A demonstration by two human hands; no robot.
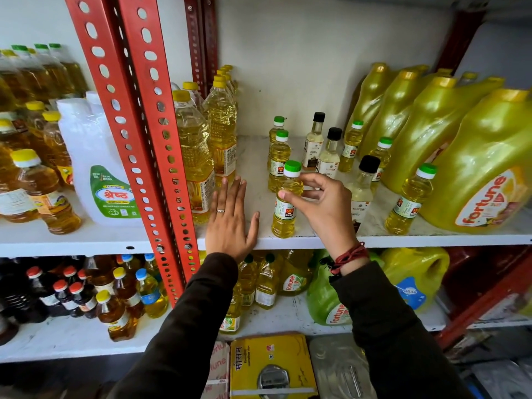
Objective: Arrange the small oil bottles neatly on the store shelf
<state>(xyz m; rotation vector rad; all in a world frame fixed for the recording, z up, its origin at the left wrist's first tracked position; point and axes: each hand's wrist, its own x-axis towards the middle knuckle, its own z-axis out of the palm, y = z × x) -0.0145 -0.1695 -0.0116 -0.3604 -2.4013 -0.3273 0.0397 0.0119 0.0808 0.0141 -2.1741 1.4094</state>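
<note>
Several small yellow oil bottles with green caps stand on the white shelf (253, 156). My right hand (325, 205) is closed around the shoulder of the front small bottle (283, 217), which stands upright near the shelf's front edge. Two more green-capped bottles (278, 156) line up behind it. Three pale black-capped bottles (329, 155) stand to the right, and further green-capped ones (408, 203) sit beside the big jugs. My left hand (230, 220) lies flat on the shelf with fingers spread, holding nothing, left of the held bottle.
Tall one-litre oil bottles (195, 156) crowd the shelf's left end by the red upright (144, 133). Large yellow Fortune jugs (472, 168) fill the right side. A white jug (100, 168) and more bottles stand on the neighbouring shelf. Lower shelves hold further bottles and tins.
</note>
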